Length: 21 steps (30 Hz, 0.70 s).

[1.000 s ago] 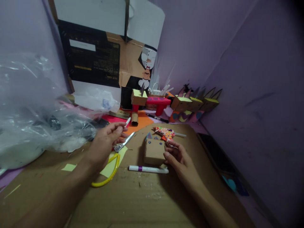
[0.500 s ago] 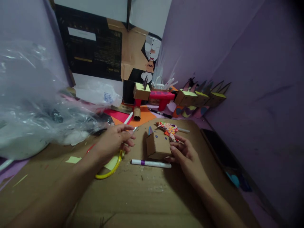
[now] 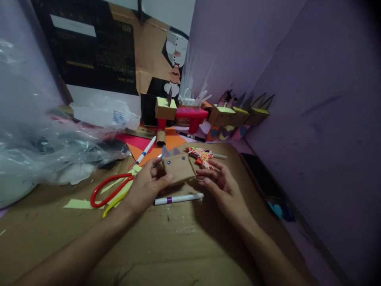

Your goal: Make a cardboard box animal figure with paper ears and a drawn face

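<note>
A small cardboard box with two drawn dark eyes and pointed bluish ears is tilted slightly over the cardboard-covered tabletop. My left hand grips it at its left side, thumb on the front face and fingers behind. Beside the box's right edge, my right hand has curved fingers held apart, with nothing between them. A white marker with a purple band lies just in front of the box. Behind my right fingers is a glue gun wrapped in colourful patterned paper.
Scissors with red and yellow handles lie at left among yellow paper scraps. A blue-banded marker rests behind them. Crumpled clear plastic fills the far left. Red cardboard figure and similar box heads stand at the back.
My left hand has moved in and taken hold of the box, which is now turned and tilted. My right fingers have come away from its side. The view has shifted a little rightward.
</note>
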Each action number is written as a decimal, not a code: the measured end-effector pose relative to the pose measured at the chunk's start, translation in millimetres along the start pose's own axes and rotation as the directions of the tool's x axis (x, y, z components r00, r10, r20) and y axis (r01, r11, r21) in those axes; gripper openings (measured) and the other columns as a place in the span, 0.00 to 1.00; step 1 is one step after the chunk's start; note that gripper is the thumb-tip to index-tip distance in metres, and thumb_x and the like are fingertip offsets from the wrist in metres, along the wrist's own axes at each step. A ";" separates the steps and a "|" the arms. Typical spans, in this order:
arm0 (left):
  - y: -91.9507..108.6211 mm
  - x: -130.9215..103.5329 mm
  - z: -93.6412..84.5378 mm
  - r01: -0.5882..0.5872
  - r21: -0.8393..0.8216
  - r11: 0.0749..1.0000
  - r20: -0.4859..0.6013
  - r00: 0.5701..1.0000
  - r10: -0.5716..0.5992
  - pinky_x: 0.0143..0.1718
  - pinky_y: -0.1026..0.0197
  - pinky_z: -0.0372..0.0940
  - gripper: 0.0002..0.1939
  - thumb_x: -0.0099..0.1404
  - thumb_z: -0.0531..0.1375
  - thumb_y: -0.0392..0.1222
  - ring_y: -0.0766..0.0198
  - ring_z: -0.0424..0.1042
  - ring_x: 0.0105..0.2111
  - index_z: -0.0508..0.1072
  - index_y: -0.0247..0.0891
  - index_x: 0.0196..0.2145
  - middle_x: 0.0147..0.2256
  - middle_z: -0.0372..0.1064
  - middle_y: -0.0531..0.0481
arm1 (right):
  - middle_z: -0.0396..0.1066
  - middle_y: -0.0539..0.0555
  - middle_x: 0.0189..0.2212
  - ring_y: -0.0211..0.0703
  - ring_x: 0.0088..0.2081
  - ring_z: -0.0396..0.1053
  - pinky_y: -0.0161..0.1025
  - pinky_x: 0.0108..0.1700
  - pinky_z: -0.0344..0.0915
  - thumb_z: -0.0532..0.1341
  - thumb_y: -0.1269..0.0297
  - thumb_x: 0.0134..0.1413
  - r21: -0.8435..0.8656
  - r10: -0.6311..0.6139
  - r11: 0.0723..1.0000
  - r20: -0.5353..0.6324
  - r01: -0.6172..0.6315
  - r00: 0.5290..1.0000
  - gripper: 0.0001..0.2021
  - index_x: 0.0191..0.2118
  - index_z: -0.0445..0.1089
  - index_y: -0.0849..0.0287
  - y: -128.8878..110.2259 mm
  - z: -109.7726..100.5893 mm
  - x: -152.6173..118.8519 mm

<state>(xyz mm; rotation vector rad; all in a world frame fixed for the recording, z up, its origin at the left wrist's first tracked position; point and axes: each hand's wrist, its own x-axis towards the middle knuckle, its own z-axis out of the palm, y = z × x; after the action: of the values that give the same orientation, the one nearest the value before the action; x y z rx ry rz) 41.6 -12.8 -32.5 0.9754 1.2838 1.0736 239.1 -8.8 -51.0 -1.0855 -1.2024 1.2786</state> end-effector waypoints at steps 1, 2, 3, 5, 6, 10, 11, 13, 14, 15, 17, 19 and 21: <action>1.0 1.9 -2.5 -0.005 -0.009 1.000 -0.042 0.999 0.004 0.26 0.61 0.67 0.33 0.50 0.67 0.45 0.53 0.75 0.36 0.60 0.36 0.51 0.44 0.73 0.39 | 0.71 0.53 0.37 0.44 0.40 0.70 0.45 0.42 0.68 0.63 0.62 0.47 -0.032 -0.034 0.999 -0.041 0.033 0.999 0.21 0.48 0.58 0.54 -1.5 -3.9 1.9; 2.0 3.7 -4.8 -0.013 -0.019 1.000 -0.077 0.997 0.012 0.24 0.63 0.66 0.32 0.50 0.67 0.44 0.54 0.76 0.35 0.61 0.36 0.51 0.43 0.73 0.39 | 0.71 0.53 0.36 0.44 0.40 0.71 0.45 0.41 0.68 0.62 0.62 0.48 -0.071 -0.075 0.995 -0.090 0.068 0.993 0.20 0.48 0.58 0.54 -3.1 -8.7 4.1; 2.9 5.4 -6.8 -0.023 -0.023 0.999 -0.106 0.994 0.020 0.23 0.64 0.66 0.31 0.51 0.66 0.43 0.56 0.76 0.34 0.62 0.36 0.51 0.43 0.74 0.40 | 0.72 0.53 0.36 0.45 0.39 0.71 0.44 0.39 0.69 0.61 0.62 0.49 -0.121 -0.122 0.987 -0.142 0.105 0.982 0.20 0.48 0.57 0.54 -4.6 -14.1 6.4; 4.1 8.0 -8.9 -0.032 -0.016 0.999 -0.145 0.989 0.029 0.22 0.65 0.66 0.30 0.51 0.66 0.41 0.58 0.76 0.31 0.63 0.36 0.50 0.40 0.74 0.41 | 0.72 0.52 0.34 0.45 0.37 0.71 0.42 0.35 0.68 0.60 0.63 0.50 -0.268 -0.213 0.951 -0.212 0.153 0.954 0.19 0.49 0.58 0.55 -7.5 -25.6 10.4; 4.2 8.6 -8.9 -0.024 -0.001 1.000 -0.150 0.988 0.024 0.23 0.65 0.67 0.29 0.52 0.66 0.40 0.59 0.76 0.30 0.64 0.36 0.50 0.38 0.75 0.42 | 0.72 0.52 0.32 0.44 0.36 0.71 0.41 0.34 0.67 0.60 0.64 0.50 -0.358 -0.238 0.921 -0.205 0.154 0.949 0.19 0.49 0.59 0.55 -8.7 -31.0 11.7; 2.3 7.9 -3.7 0.027 0.095 0.995 -0.131 0.991 -0.014 0.25 0.62 0.69 0.27 0.53 0.65 0.40 0.61 0.74 0.26 0.64 0.36 0.50 0.34 0.75 0.44 | 0.73 0.50 0.30 0.42 0.31 0.71 0.37 0.32 0.64 0.60 0.73 0.47 -0.603 -0.138 0.783 0.072 0.153 0.988 0.25 0.53 0.60 0.55 -13.2 -41.9 9.9; 1.6 7.6 -2.4 0.029 0.122 0.992 -0.130 0.991 -0.013 0.26 0.61 0.69 0.28 0.53 0.65 0.40 0.61 0.74 0.26 0.64 0.36 0.51 0.35 0.75 0.44 | 0.73 0.50 0.30 0.41 0.31 0.71 0.37 0.33 0.64 0.60 0.75 0.46 -0.629 -0.099 0.757 0.155 0.175 0.983 0.27 0.54 0.59 0.55 -14.4 -41.5 8.1; 0.1 7.2 -0.9 0.007 0.193 0.981 -0.153 0.988 0.023 0.27 0.59 0.69 0.32 0.54 0.64 0.43 0.59 0.75 0.28 0.61 0.36 0.55 0.39 0.74 0.41 | 0.74 0.50 0.33 0.40 0.32 0.72 0.37 0.36 0.65 0.60 0.79 0.45 -0.666 -0.035 0.714 0.275 0.217 0.961 0.31 0.57 0.57 0.54 -16.9 -38.3 3.7; -0.6 7.1 -0.9 -0.019 0.254 0.967 -0.174 0.983 0.065 0.28 0.58 0.69 0.35 0.53 0.64 0.45 0.59 0.75 0.29 0.59 0.36 0.56 0.42 0.73 0.39 | 0.75 0.50 0.34 0.40 0.32 0.72 0.38 0.36 0.65 0.59 0.80 0.45 -0.684 -0.001 0.693 0.314 0.227 0.949 0.33 0.58 0.56 0.53 -17.8 -36.3 1.7; -1.2 6.7 -1.2 -0.052 0.336 0.941 -0.204 0.971 0.126 0.28 0.57 0.69 0.37 0.53 0.64 0.47 0.58 0.74 0.30 0.57 0.36 0.58 0.45 0.70 0.37 | 0.75 0.50 0.36 0.40 0.33 0.72 0.37 0.37 0.65 0.59 0.81 0.45 -0.701 0.034 0.675 0.343 0.231 0.939 0.35 0.60 0.54 0.52 -18.4 -34.4 -0.1; -2.0 4.3 -2.4 -0.122 0.511 0.851 -0.263 0.920 0.290 0.29 0.57 0.68 0.39 0.52 0.64 0.50 0.59 0.72 0.32 0.56 0.36 0.58 0.48 0.66 0.38 | 0.75 0.51 0.39 0.40 0.33 0.73 0.38 0.37 0.65 0.59 0.82 0.45 -0.728 0.100 0.648 0.373 0.224 0.923 0.38 0.62 0.51 0.50 -17.9 -31.6 -2.3; -2.5 -1.7 -2.8 -0.192 0.626 0.756 -0.277 0.851 0.446 0.27 0.60 0.67 0.35 0.53 0.63 0.50 0.61 0.70 0.30 0.60 0.38 0.56 0.45 0.67 0.43 | 0.75 0.51 0.41 0.40 0.34 0.72 0.38 0.37 0.64 0.59 0.82 0.45 -0.750 0.140 0.623 0.388 0.224 0.911 0.40 0.63 0.49 0.50 -15.4 -30.0 -2.9; -3.4 -11.1 -1.6 -0.303 0.674 0.674 -0.179 0.817 0.547 0.25 0.63 0.65 0.23 0.56 0.62 0.48 0.65 0.68 0.26 0.66 0.41 0.49 0.36 0.68 0.51 | 0.75 0.52 0.41 0.41 0.34 0.72 0.38 0.37 0.63 0.60 0.81 0.45 -0.759 0.149 0.608 0.399 0.234 0.905 0.39 0.63 0.49 0.52 -12.1 -28.9 -2.5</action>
<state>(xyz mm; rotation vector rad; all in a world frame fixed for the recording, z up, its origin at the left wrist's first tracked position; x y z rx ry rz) 40.3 -24.4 -33.1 1.7161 1.8430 1.2636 269.1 -9.7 -41.7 -1.4126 -2.2748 0.9388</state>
